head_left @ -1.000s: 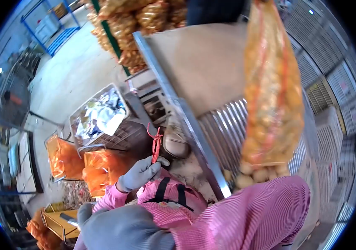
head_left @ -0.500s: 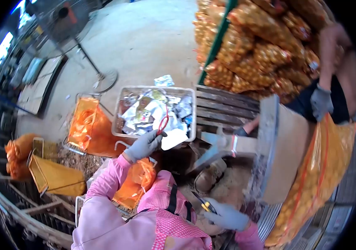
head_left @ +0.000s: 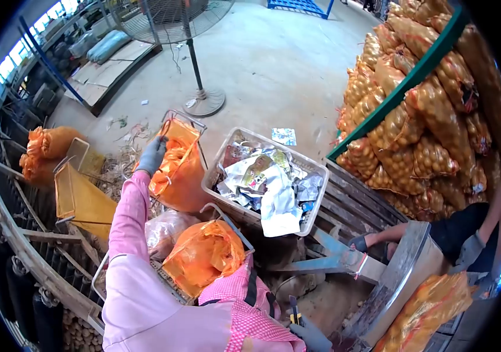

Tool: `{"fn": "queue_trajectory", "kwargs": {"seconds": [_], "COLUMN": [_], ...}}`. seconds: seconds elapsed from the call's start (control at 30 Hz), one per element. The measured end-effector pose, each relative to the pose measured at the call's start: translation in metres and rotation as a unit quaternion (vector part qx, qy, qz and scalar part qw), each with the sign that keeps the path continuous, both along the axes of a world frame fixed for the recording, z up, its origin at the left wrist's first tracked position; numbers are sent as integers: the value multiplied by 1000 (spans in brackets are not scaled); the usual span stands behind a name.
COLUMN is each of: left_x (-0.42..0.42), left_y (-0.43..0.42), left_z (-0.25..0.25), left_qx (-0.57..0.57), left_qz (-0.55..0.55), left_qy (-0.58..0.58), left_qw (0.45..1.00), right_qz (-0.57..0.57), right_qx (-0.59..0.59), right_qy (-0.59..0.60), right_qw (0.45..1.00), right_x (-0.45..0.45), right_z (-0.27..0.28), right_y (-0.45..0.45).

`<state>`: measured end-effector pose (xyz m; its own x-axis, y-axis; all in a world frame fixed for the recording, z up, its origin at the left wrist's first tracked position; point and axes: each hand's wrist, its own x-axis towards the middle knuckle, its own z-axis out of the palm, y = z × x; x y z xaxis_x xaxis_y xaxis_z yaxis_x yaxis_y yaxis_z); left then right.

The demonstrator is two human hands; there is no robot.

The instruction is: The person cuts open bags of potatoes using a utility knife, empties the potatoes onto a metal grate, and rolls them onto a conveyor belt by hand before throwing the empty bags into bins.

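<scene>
My gloved left hand [head_left: 152,155] is stretched out to the far orange mesh bag [head_left: 180,176], which hangs open in a metal frame. Its fingers are closed on a thin red loop [head_left: 167,124], partly lost against the orange mesh. Low in view, my gloved right hand [head_left: 312,335] grips a yellow-and-black hand tool [head_left: 295,315], dark end up; its exact kind is unclear. A nearer orange bag [head_left: 206,255] stands open by my lap. Beyond it, a white plastic crate [head_left: 221,193] holds crumpled printed bags [head_left: 265,182].
A co-worker's gloved hand [head_left: 469,252] is beside a filled mesh sack [head_left: 423,317] at right. Stacked sacks [head_left: 403,117] of round produce rise behind a green bar [head_left: 408,88]. A floor fan [head_left: 200,97] stands ahead. A metal-edged chute [head_left: 394,281] lies right of me.
My left hand has moved from the crate's edge to the far orange bag. The view has swung right. The co-worker's hand has lowered, and the filled sack sits lower in view.
</scene>
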<state>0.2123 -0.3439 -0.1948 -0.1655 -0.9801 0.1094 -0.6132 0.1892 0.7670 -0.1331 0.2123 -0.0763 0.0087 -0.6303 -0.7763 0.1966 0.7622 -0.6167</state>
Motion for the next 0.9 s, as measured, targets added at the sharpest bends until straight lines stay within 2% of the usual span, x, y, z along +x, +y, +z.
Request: {"fn": "queue_trajectory", "kwargs": {"seconds": [0.03,0.1,0.2,0.23,0.27,0.3,0.33,0.37,0.4,0.43,0.47,0.5,0.57,0.6,0.67,0.73,0.77,0.8,0.83,0.87,0.9], "left_x": [11,27,18,0,-9,-29,-33,-34,-65,-44,-68,-45,-33,-27,-20,-44,-54,-61,-66,-65,-20], "left_y": [-6,-17,-6,11,28,57,80,105,156,180,198,244,283,294,300,294,290,286,280,271,248], "left_z": [-4,-11,-18,-4,-16,2,-19,-51,10,-60,11,-47,-75,-95,-131,-131,-136,-145,-158,-176,-279], "left_qx": [23,36,76,123,50,85,74,52,379,389,86,134,281,283,318,318,301,314,318,316,381], "left_qz": [35,77,51,2,-66,-109,-166,-213,-143,-163,-390,-344,-333,-343,-296,-380,-409,-464,-515,-564,-540], "left_qy": [-27,-80,-41,-30,-25,-42,-16,36,285,188,-104,-102,-251,-252,-390,-411,-411,-429,-448,-469,-502], "left_qw": [999,993,995,992,996,989,983,975,868,887,911,924,864,860,812,765,757,709,657,602,559], "right_qz": [-50,-65,-84,-83,-96,-115,-134,-105,-120,-137,-152,-168,-214,-248,-265,-303,-283,-264,-257,-294,-278], "right_qx": [-19,-14,-11,-20,-12,7,26,9,17,20,21,28,46,57,57,46,44,40,4,-7,11], "right_qy": [-56,-61,-74,-86,-87,-94,-102,-61,-64,-68,-70,-84,-104,-123,-126,-120,-139,-154,-114,-94,-108], "right_qw": [997,996,994,993,991,989,985,993,991,988,986,982,970,959,954,944,948,951,960,951,954], "right_x": [0,0,1,2,4,5,8,9,14,18,20,22,29,32,39,44,45,44,46,48,48], "right_z": [-4,-6,-2,0,1,2,1,-4,-5,-5,-5,-2,2,4,3,0,-1,0,1,-5,-13], "right_y": [-3,-9,-20,-22,-22,-20,-16,-11,-5,-1,1,4,9,12,14,13,11,11,7,11,14]}}
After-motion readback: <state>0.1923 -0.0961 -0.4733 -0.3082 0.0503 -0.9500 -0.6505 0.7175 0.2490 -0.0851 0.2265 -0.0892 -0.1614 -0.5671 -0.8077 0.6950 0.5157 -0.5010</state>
